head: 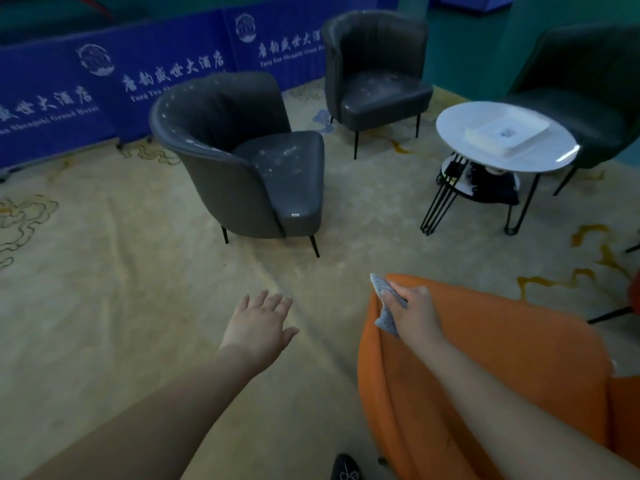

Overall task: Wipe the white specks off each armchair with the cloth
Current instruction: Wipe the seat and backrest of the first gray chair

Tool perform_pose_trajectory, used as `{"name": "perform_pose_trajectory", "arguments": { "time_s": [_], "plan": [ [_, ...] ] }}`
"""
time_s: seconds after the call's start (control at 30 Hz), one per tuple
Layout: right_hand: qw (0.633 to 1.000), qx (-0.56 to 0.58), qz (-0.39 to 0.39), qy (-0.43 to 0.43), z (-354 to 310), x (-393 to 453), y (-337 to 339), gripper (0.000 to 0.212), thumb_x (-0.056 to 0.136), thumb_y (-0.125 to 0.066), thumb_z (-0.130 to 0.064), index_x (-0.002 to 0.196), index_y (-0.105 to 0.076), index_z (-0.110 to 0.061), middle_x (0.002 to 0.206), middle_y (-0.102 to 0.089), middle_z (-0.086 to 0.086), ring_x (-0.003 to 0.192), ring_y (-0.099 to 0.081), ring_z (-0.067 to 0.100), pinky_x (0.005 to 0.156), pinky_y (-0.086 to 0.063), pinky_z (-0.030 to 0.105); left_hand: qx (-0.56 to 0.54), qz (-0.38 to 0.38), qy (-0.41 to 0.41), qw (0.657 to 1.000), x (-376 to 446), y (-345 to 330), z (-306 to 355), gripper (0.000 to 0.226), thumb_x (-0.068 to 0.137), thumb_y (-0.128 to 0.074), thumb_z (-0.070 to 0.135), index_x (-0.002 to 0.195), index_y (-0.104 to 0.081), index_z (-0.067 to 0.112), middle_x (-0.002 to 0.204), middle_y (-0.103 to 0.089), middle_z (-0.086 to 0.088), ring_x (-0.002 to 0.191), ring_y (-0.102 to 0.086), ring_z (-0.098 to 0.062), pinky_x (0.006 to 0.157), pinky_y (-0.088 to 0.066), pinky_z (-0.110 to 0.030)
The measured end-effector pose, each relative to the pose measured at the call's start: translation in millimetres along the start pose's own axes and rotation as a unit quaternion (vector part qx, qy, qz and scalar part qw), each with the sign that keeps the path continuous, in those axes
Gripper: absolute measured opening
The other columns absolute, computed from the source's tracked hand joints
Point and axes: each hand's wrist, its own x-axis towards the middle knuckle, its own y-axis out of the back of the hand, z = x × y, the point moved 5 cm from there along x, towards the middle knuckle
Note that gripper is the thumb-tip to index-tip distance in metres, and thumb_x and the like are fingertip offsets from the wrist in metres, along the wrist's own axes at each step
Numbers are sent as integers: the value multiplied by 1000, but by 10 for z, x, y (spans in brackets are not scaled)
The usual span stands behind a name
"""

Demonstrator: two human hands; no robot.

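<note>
My right hand (414,311) grips a grey cloth (386,306) against the top edge of an orange armchair (502,358) at the lower right. My left hand (259,323) hovers open over the carpet, fingers spread, holding nothing. A dark grey armchair (242,157) stands ahead at centre left, with white specks on its seat and along its backrest rim. Farther back, a second grey armchair (377,71) also has white specks on its seat. A dark green armchair (585,88) sits at the far right behind the table.
A round white side table (460,126) on black wire legs stands at the right, carrying a white square tray (507,133). Blue banner panels (69,91) line the back. Patterned beige carpet (138,271) covers the floor. A dark shoe (346,469) shows at the bottom edge.
</note>
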Motion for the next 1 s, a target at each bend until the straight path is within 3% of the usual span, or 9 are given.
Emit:
{"name": "perform_pose_trajectory", "arguments": {
  "time_s": [0.1, 0.23, 0.37, 0.5, 0.6, 0.87, 1.0],
  "plan": [
    [1000, -13, 6, -9, -36, 258, -21, 35, 94, -55, -27, 129, -58, -20, 109, -49, 10, 95, -49, 12, 84, -33, 18, -14, -1, 22, 1000, 277, 75, -107, 65, 97, -30, 57, 153, -18, 26, 158, -25, 3, 147, -14, -22, 119, -11, -42],
    [1000, -16, 6, -14, -84, 586, -49, 34, 94, -54, -28, 126, -62, -19, 104, -59, 18, 91, -60, 21, 84, -44, 30, -25, -13, 21, 999, 662, 161, -196, 65, 97, -32, 57, 153, -18, 27, 158, -25, 4, 147, -15, -22, 118, -11, -41],
    [999, -14, 24, -34, -115, 926, -112, 34, 94, -55, -27, 125, -62, -17, 101, -61, 21, 91, -62, 25, 84, -45, 31, -26, -16, -6, 1000, 1151, 246, -299, 66, 96, -35, 57, 152, -20, 26, 158, -26, 3, 147, -16, -22, 118, -12, -42],
    [996, -9, 59, -65, -227, 1331, -208, 35, 94, -55, -30, 127, -60, -20, 108, -54, 17, 89, -53, 14, 83, -37, 19, -22, -10, -39, 999, 1732, 322, -462, 65, 95, -36, 58, 152, -22, 28, 157, -27, 4, 147, -17, -21, 118, -13, -42],
    [994, -23, 78, -74, -389, 1699, -283, 35, 94, -55, -31, 127, -60, -21, 103, -51, 13, 87, -47, 11, 77, -31, 15, -19, -3, -66, 998, 2203, 413, -645, 66, 95, -37, 58, 151, -23, 28, 157, -28, 5, 146, -18, -20, 118, -12, -40],
    [989, -4, 115, -95, -703, 2587, -425, 34, 94, -56, -25, 127, -61, -18, 106, -60, 18, 96, -62, 25, 94, -47, 35, 0, -3, -109, 994, 3311, 755, -1163, 66, 95, -38, 57, 152, -21, 28, 159, -24, 6, 147, -15, -18, 119, -11, -42],
    [987, -9, 121, -106, -697, 3042, -413, 33, 93, -57, -25, 125, -62, -19, 107, -60, 17, 94, -61, 21, 92, -46, 30, -3, -5, -107, 994, 3815, 883, -1268, 66, 95, -40, 55, 152, -21, 27, 158, -24, 7, 147, -14, -18, 120, -10, -42]
  ]
}}
